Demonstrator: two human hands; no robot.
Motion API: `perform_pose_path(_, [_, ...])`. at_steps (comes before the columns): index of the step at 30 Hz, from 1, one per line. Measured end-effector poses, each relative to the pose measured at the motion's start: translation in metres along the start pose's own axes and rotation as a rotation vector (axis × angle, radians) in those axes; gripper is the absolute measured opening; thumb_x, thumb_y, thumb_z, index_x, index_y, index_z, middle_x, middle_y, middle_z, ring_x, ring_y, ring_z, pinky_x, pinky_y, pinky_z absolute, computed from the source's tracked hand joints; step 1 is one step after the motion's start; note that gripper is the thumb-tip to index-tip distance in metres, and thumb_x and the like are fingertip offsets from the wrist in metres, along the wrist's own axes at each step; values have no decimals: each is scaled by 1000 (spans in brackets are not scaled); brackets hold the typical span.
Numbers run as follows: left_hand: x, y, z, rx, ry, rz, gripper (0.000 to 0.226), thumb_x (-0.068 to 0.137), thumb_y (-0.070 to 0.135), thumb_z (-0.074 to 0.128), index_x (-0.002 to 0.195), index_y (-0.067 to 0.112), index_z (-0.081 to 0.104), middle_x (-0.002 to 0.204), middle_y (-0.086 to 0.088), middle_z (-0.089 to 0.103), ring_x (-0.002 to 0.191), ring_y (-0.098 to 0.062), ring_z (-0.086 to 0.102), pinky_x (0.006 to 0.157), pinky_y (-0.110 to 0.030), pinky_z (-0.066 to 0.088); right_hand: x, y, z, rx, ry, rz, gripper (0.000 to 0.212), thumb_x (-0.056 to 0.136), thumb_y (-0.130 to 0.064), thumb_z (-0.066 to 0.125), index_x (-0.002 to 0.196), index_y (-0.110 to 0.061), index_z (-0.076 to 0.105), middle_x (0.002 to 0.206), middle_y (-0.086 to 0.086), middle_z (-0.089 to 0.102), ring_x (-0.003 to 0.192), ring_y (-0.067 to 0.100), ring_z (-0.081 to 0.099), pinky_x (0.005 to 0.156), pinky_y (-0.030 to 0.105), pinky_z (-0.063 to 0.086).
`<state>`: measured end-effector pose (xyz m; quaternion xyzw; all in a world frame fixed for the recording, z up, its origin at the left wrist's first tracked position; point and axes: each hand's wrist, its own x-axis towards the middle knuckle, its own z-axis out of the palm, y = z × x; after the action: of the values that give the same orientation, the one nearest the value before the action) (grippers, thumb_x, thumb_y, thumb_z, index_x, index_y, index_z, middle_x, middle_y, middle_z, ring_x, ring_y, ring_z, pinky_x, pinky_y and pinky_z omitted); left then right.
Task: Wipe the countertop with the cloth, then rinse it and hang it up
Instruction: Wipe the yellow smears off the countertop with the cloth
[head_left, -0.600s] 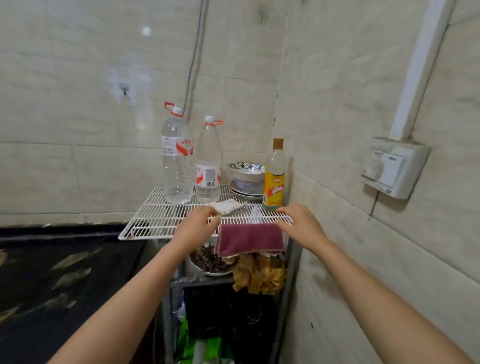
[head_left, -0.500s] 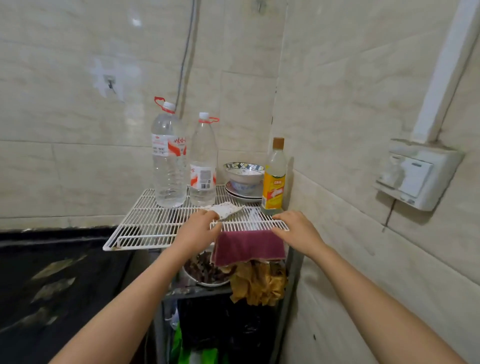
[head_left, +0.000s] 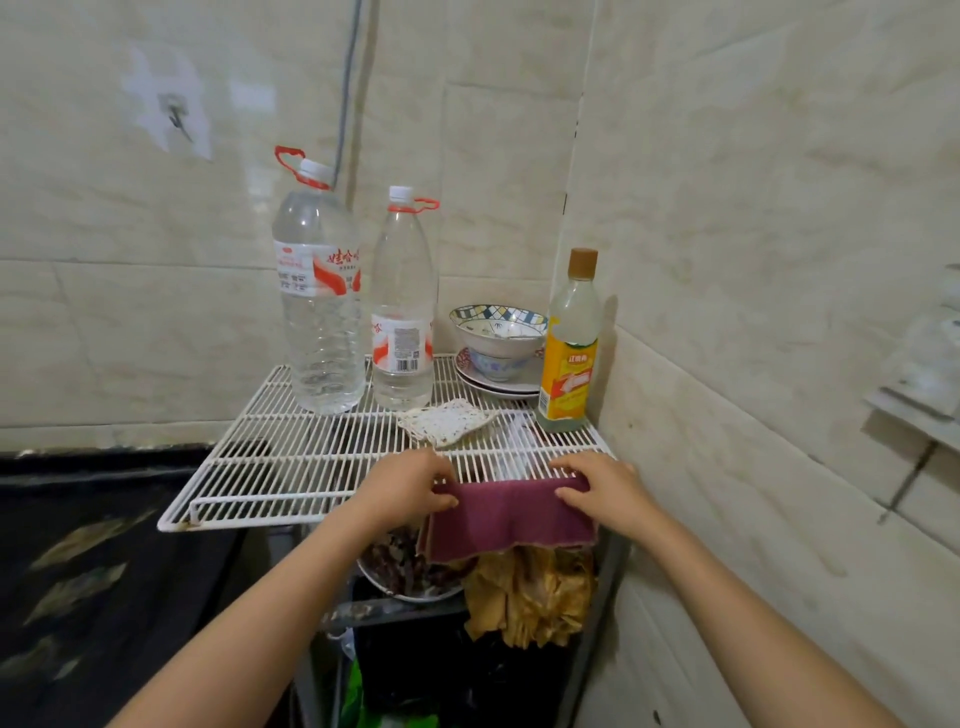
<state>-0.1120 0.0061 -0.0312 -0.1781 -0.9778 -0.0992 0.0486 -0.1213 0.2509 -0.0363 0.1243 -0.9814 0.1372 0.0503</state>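
Hanging the cloth (head_left: 511, 514) over the front rail of the white wire shelf (head_left: 291, 457) is the step in hand, and it looks close to done. To finish it well, the fold should sit squarely on the rail, with enough cloth on each side that it does not slide off, and the hanging panel should be pulled flat so it can dry. The top edge looks fairly level now; a light tug outward at both corners would take out any slack.

The left hand (head_left: 410, 491) pinches the cloth's upper left corner, fingers closed on it at the rail. The right hand (head_left: 597, 493) is clamped on the upper right corner in the same way. The two hands are well apart, with the cloth stretched between them.

The cloth is a dark plum red, rectangular, with a slightly nubby weave and a paler edge along the bottom. It hangs in front of the lower tier, above a bowl of dark food (head_left: 410, 566) and some tan, crumpled stuff (head_left: 530, 597). Whether it is wet cannot be told. The dark worktop (head_left: 78, 545) lies to the left.
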Motion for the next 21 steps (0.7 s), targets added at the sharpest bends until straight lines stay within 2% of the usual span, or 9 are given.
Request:
perform_pose_path(4, [0,-1,-9,-21,1,-14,22,87,32,60,106,23,68,107,6,63,93,-11,56,81,-27,49,14,7,-11,165,-53,8,40,84,-26,63,123,-21,57,125,-1,57,110,15,54,96,31,43])
perform_pose_path(8, [-1,1,-10,-30,14,-22,23,88,29,59,108,22,68,107,6,62,94,-12,56,80,-26,48,22,8,-17,146,-215,-20,25,84,-20,64,107,-11,68,104,5,67,86,11,57,80,25,44])
perform_pose_path(12, [0,-5,-10,-81,39,-31,19,86,26,63,99,17,73,105,4,63,92,-12,58,83,-29,48,25,6,-20,189,-197,-5,15,81,-15,67,93,-9,73,77,0,65,66,7,54,68,22,42])
perform_pose_path(15, [-2,-12,-21,-194,115,-80,15,84,19,65,93,10,73,102,1,64,95,-15,58,86,-32,46,23,3,-32,327,-114,3,9,80,-9,67,86,-4,73,69,-1,62,62,5,53,60,17,42])
perform_pose_path(17, [-7,-16,-37,-378,181,-117,10,83,13,65,86,6,72,100,1,64,96,-15,58,88,-31,44,22,0,-48,500,-25,-19,8,82,-7,65,86,-6,71,75,2,64,68,8,56,63,18,44])
perform_pose_path(19, [-17,-17,-55,-741,215,-155,10,84,6,61,75,4,64,101,3,66,93,-13,60,86,-29,44,21,-10,-64,679,32,-61,9,85,-4,60,87,-8,67,77,2,62,71,9,57,63,17,44])
perform_pose_path(21, [-24,-17,-67,-1115,275,-165,21,87,-1,52,67,7,53,90,1,70,80,-14,62,76,-26,47,20,-25,-75,846,58,-111,14,87,-1,56,79,-12,61,71,0,58,61,2,56,57,12,42])
